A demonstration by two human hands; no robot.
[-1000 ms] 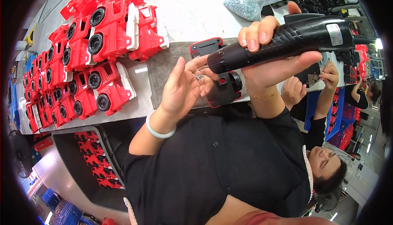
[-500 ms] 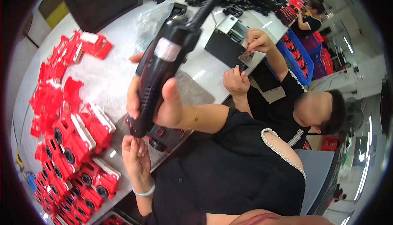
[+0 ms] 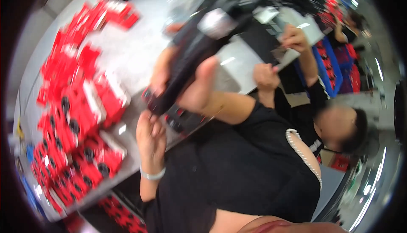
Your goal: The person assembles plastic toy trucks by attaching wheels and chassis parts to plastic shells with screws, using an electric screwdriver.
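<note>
The right hand point(image 3: 193, 87) is clamped around a black electric screwdriver point(image 3: 199, 51) with a pale label on its barrel, tip angled down. Just below that tip the left hand point(image 3: 150, 133), fingers curled, steadies a blurred red-and-black housing point(image 3: 180, 118). Red plastic housings point(image 3: 80, 114) lie left of it.

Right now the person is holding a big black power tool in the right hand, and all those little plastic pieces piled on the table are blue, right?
Not quite. The head view shows the piled plastic pieces are red, not blue. The rest holds: the right hand grips the big black power tool over the table.
</note>
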